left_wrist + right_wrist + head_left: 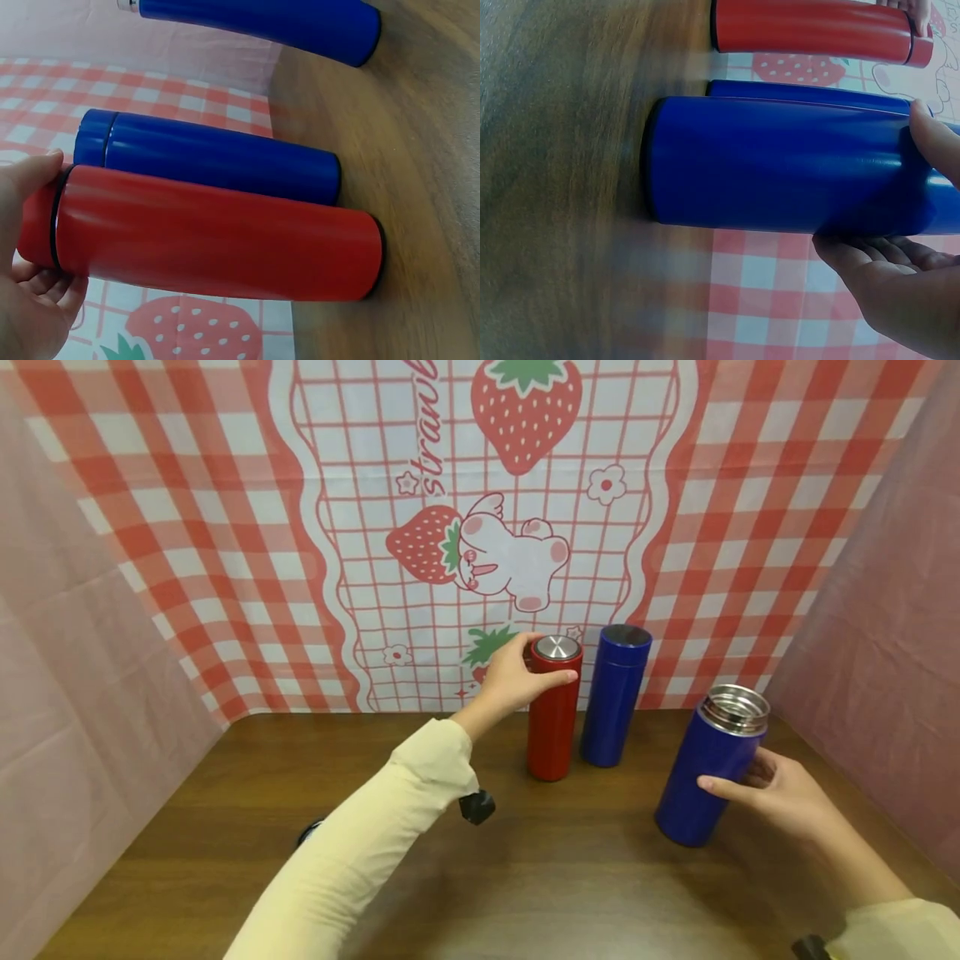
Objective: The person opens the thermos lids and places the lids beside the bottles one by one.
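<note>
My left hand (517, 677) grips a red thermos flask (551, 727) around its lid, thumb on the near side and fingers behind. This flask stands upright with a silver disc on top. Just right of it and slightly farther back is a slim blue thermos flask (617, 710) with its lid on. My right hand (787, 793) holds a wider blue thermos flask (701, 785) at its side. The wider flask is lidless, its steel mouth (735, 708) showing. In the right wrist view, the thumb and fingers lie on opposite sides of the wide flask (780, 165).
A small dark-rimmed round object (309, 832) is mostly hidden behind my left sleeve (352, 860). Behind the brown wooden table (570, 893) hangs a red-checked strawberry cloth (360, 610). Pink curtains (885, 635) stand at both sides.
</note>
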A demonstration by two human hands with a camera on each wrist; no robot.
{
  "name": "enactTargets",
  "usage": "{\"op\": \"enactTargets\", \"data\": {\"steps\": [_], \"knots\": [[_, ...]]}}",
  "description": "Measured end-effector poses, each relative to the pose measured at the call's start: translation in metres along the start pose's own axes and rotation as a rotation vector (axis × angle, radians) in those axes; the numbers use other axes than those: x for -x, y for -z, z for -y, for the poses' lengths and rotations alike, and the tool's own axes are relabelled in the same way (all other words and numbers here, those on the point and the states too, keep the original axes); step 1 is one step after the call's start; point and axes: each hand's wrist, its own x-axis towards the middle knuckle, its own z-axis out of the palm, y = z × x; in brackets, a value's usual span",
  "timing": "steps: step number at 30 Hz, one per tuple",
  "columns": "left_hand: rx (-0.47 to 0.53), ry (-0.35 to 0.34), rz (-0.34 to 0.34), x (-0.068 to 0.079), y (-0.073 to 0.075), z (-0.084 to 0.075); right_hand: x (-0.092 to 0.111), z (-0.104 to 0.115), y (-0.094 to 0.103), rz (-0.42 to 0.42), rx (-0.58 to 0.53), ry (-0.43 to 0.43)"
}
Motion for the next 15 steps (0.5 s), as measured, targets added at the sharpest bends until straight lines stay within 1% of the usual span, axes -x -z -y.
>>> {"op": "enactTargets", "data": {"steps": [4, 8, 11, 15], "knots": [[-0.037, -0.029, 0.006, 0.007, 0.007, -0.002, 0.0, -0.001, 0.001, 0.004, 0.003, 0.002], [-0.082, -0.065, 0.017, 0.017, 0.016, -0.004, 0.001, -0.001, 0.0, 0.006, 0.0, 0.007], [-0.135, -0.105, 0.02, 0.025, 0.022, -0.005, 0.001, -0.001, -0.001, 0.004, -0.006, 0.009], [-0.202, -0.173, 0.004, 0.037, 0.032, -0.008, 0.0, -0.003, -0.001, -0.001, -0.008, 0.01]]}}
